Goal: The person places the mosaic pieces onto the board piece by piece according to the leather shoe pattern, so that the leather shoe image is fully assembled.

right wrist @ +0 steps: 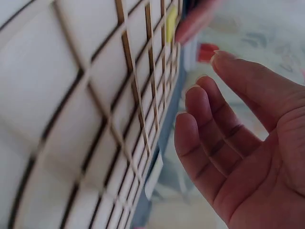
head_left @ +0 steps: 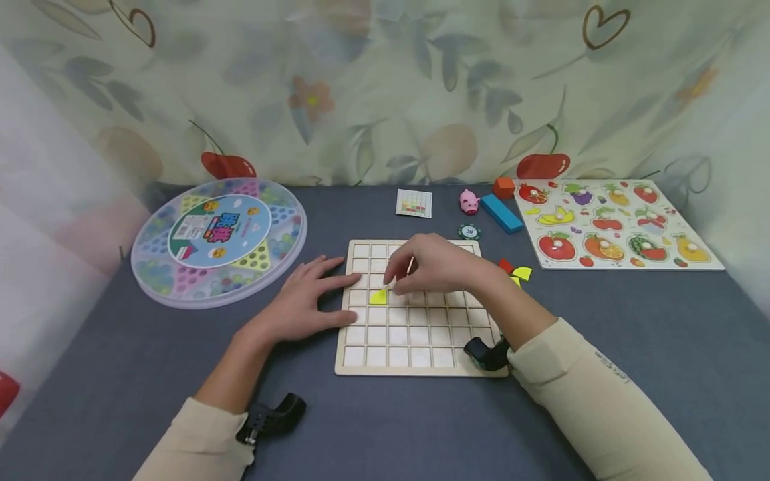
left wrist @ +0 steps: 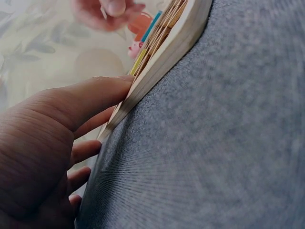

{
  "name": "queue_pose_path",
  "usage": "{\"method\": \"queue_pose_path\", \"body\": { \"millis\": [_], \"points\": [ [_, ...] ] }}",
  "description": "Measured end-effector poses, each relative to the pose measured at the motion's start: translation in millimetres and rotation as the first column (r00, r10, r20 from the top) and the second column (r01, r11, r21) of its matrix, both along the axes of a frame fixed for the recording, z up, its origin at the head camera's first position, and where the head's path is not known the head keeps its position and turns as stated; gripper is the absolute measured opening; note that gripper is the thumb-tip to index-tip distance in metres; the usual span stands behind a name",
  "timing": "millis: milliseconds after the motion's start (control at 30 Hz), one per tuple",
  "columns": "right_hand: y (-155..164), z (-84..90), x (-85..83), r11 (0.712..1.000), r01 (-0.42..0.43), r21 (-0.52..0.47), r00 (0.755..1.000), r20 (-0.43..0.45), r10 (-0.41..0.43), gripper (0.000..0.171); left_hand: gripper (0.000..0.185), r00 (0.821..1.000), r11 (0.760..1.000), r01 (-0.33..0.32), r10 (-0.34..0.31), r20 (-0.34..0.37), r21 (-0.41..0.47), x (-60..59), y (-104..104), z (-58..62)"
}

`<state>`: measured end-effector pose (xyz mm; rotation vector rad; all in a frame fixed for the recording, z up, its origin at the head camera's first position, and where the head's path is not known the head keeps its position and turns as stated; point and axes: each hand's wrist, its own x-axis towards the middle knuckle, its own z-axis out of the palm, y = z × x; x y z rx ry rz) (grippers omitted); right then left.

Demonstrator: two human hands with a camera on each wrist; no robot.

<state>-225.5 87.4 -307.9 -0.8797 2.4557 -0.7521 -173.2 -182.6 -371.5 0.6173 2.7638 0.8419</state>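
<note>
A wooden grid board (head_left: 415, 341) lies on the grey cloth in front of me, and one yellow triangular piece (head_left: 378, 296) sits in a cell near its left side. My left hand (head_left: 313, 297) rests flat with straight fingers on the board's left edge (left wrist: 167, 52). My right hand (head_left: 421, 267) hovers over the upper middle of the board, fingertips pointing down beside the yellow piece. In the right wrist view the right hand's fingers (right wrist: 214, 133) are relaxed and empty above the grid (right wrist: 71, 95), with the yellow piece (right wrist: 171, 23) far off.
A round plastic marble game box (head_left: 219, 237) lies at the left. A fruit peg puzzle (head_left: 607, 224) lies at the right. Behind the board are a small card (head_left: 414, 203), a pink pig (head_left: 468, 200), a green chip (head_left: 468, 232), and blue (head_left: 501, 212) and orange (head_left: 503, 187) blocks. Loose red and yellow pieces (head_left: 516, 270) lie right of the board.
</note>
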Motion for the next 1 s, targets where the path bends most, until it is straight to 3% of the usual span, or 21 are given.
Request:
{"method": "queue_pose_path", "body": {
  "millis": [200,367,567,800,1000],
  "points": [
    [47,12.9,4.1,0.992,0.124,0.012,0.992,-0.013,-0.124,0.019,0.069,1.000,1.000,-0.001,0.001,-0.012,-0.003,0.5,-1,-0.1],
    [95,19.0,1.8,0.970,0.240,0.044,0.970,-0.046,-0.238,0.024,0.068,1.000,1.000,-0.006,0.006,-0.017,-0.005,1.8,-2,-0.1],
    [140,8.3,-5.2,0.940,0.305,0.154,0.951,-0.106,-0.291,0.025,0.068,1.000,1.000,-0.007,0.008,-0.024,0.002,3.1,-2,-0.4],
    [159,-10.0,-8.3,0.920,0.300,0.253,0.951,-0.148,-0.270,0.021,0.068,1.000,1.000,-0.003,0.003,-0.015,0.009,4.1,-1,-1.6],
    [164,-9.6,-6.4,0.899,0.368,0.237,0.929,-0.137,-0.344,0.016,0.068,1.000,1.000,0.005,-0.005,-0.018,0.007,1.8,2,-0.6]
  ]
}}
